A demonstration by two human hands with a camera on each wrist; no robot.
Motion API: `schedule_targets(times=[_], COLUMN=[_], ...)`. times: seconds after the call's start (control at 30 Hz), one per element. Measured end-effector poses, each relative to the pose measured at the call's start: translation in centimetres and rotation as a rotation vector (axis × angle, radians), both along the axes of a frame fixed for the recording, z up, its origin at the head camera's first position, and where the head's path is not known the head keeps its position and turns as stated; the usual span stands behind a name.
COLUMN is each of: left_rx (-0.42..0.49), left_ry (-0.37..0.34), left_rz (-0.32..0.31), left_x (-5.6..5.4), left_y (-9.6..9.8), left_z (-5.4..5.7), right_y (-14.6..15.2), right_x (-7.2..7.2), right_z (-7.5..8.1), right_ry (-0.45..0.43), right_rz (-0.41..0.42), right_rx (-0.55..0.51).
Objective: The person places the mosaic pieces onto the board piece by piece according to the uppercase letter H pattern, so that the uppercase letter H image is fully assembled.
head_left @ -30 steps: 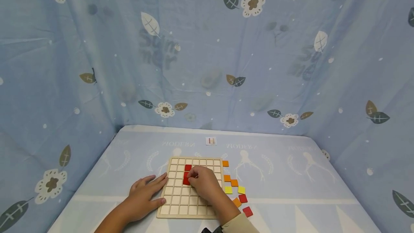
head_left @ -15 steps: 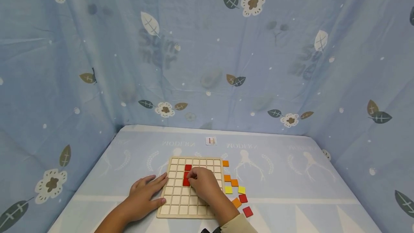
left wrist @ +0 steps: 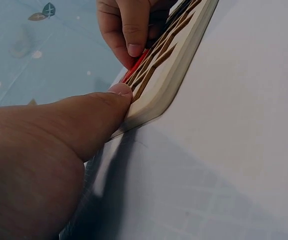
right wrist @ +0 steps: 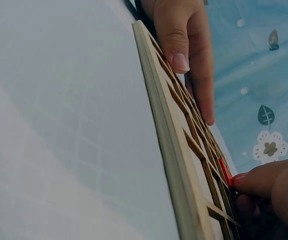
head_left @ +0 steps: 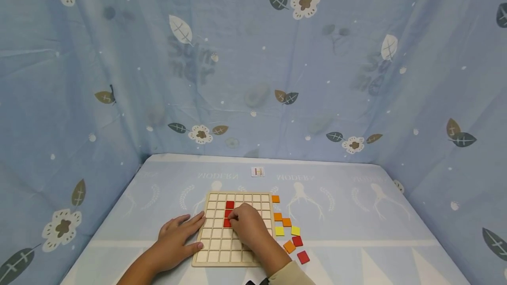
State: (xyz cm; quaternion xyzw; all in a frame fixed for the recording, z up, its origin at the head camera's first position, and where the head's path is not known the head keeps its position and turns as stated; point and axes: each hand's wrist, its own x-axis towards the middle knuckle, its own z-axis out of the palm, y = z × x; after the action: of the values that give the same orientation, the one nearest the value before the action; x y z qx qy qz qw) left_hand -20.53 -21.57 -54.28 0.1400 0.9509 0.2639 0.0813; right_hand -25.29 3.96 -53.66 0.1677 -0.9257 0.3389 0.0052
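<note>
A wooden grid board (head_left: 214, 256) lies flat on the table. Three red square tiles stand in one column of it: a far tile (head_left: 230, 205), a middle tile (head_left: 227, 213) and a near tile (head_left: 227, 223). My right hand (head_left: 250, 225) reaches over the board, thumb and finger pinching at the right side of the near tile. In the right wrist view, the thumb tip (right wrist: 240, 181) meets a red tile (right wrist: 225, 171); the other fingers are partly hidden. With fingers extended, my left hand (head_left: 178, 239) rests along the board's left edge, thumb (left wrist: 119, 90) on the frame.
Right of the board lie several loose tiles, among them an orange tile (head_left: 287, 222), a yellow tile (head_left: 295, 231) and a red tile (head_left: 303, 257). A small printed card (head_left: 258, 172) lies beyond the board. Patterned blue curtains (head_left: 253, 78) surround the table.
The right fingertips have shifted very slightly, and the middle and near red tiles now show a grid bar between them. The left hand stays in place. The head view has shifted a little.
</note>
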Motion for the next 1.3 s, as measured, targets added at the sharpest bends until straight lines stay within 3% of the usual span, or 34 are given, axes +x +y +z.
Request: schedule_targets(times=[0.37,0.5,0.67,0.83,1.03,1.13,1.3], left_rx=[-0.016,-0.011,-0.013,-0.015,-0.028,-0.039,-0.041], left_ry=[-0.008,-0.014,-0.023,-0.021,0.005,0.011,0.002], left_rz=[0.012,0.018,0.017,0.007,0.002,0.012,0.019], left_x=[0.2,0.4,0.5,0.3,0.1,0.1,0.1], left_y=[0.1,0.2,0.2,0.2,0.3,0.3,0.4], left_z=[-0.1,-0.2,-0.4,-0.3,0.1,0.3,0.4], right_y=[0.4,1.6,5.6,10.4,14.6,16.0,17.3], right_x=[0.2,0.0,-0.7,-1.2,-1.1,-0.8,0.3], right_z=[-0.2,-0.1,1.3,2.7,3.0,2.8,2.2], right_ry=[-0.016,-0.104,-0.208,-0.224,-0.245,-0.24,-0.287], right_rz=[0.001,0.006,-0.025,-0.09,-0.227,-0.238,-0.186], right_rx=[-0.038,-0.139,-0.249,-0.213,-0.098,-0.031,0.023])
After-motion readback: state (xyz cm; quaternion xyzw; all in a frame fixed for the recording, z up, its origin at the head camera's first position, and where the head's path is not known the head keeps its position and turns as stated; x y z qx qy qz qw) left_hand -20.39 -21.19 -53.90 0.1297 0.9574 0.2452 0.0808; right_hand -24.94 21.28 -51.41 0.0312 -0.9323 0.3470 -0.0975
